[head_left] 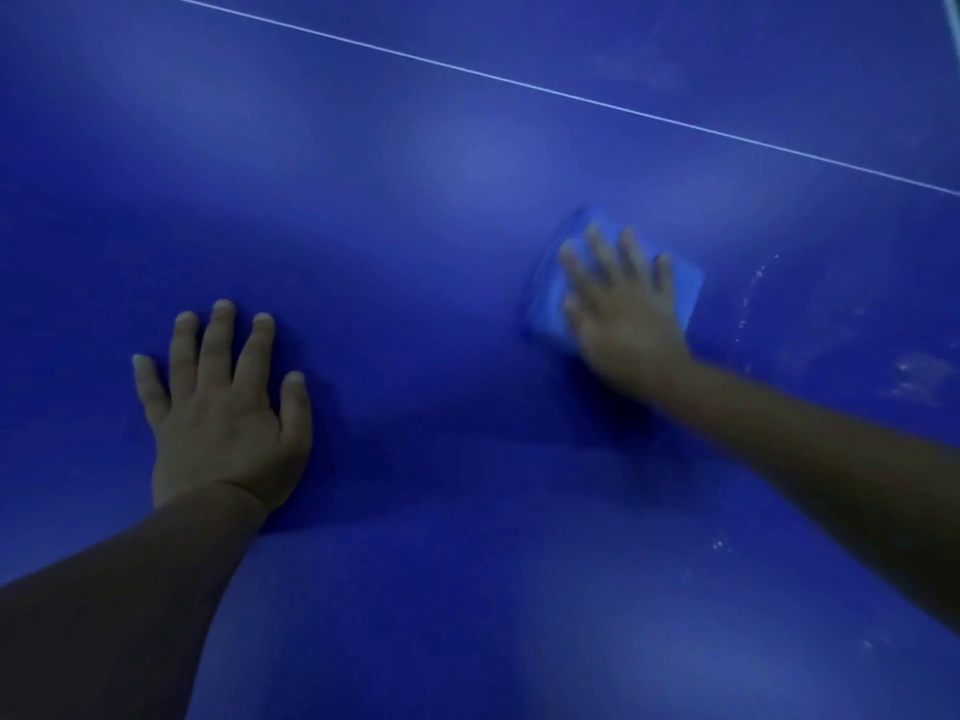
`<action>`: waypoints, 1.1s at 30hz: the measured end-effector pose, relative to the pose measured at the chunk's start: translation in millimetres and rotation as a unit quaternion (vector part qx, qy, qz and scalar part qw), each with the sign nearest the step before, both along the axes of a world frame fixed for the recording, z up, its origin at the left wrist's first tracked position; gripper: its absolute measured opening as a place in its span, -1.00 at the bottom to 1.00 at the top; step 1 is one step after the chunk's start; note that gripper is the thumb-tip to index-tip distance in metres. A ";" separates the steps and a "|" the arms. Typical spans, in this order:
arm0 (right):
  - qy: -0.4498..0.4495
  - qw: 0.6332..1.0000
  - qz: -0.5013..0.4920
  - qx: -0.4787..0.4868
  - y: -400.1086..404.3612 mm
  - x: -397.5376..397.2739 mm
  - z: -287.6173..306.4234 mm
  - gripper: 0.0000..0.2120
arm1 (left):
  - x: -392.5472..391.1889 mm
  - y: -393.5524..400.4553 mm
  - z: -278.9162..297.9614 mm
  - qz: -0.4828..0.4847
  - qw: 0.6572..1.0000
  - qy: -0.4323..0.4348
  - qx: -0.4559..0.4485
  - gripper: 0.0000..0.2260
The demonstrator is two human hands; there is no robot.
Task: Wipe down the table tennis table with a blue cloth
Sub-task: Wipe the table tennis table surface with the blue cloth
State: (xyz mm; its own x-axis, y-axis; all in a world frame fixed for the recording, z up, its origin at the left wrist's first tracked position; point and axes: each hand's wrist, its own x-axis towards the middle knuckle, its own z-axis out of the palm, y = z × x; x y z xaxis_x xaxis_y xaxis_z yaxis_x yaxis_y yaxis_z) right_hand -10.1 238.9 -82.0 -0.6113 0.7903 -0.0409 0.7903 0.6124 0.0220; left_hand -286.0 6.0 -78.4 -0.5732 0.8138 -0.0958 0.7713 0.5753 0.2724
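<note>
The blue table tennis surface (415, 226) fills the whole head view, and a thin white line (519, 85) crosses it slantwise from the upper left to the right edge. On the near side of that line, toward its right end and well apart from it, lies the folded blue cloth (550, 298), lighter in colour than the surface beneath it. The right hand (623, 314) lies flat on top of the cloth, palm down, its fingers (597, 246) straight and spread, pointing toward the white line; the hand is blurred, so the exact lie of the thumb cannot be told. Parts of the cloth show past the fingertips and on both sides of the hand. The left hand (223, 407) rests palm down on the bare surface, well to the left of the cloth and farther from the white line, with fingers straight and spread apart and the thumb set out toward the cloth. It holds nothing. Just to the right of the cloth, pale specks and smudges (748, 304) mark the surface, with a fainter whitish patch (919, 376) farther right.
</note>
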 end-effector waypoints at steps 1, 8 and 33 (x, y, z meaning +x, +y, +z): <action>0.002 0.996 0.090 -0.012 -40.0 6.7 -1.4 -0.45 | -0.3 0.1 0.1 0.001 1.000 -0.002 0.001 -0.39; -0.018 0.943 0.330 -0.028 -44.2 60.0 6.9 -0.50 | -1.8 -0.2 -2.7 0.000 1.000 0.003 0.006 -0.40; 0.015 1.000 -0.004 -0.022 -141.0 107.8 1.2 -0.46 | -4.7 -2.5 -6.0 -0.055 0.998 0.004 0.027 -0.39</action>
State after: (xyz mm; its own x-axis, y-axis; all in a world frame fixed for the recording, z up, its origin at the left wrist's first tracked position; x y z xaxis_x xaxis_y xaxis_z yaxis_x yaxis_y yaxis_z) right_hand 97.8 97.9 -80.9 -0.6060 0.7934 -0.0571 0.7953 0.6055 -0.0288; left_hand -290.7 3.5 -84.3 -0.4805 0.8758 -0.0456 0.8314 0.4714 0.2942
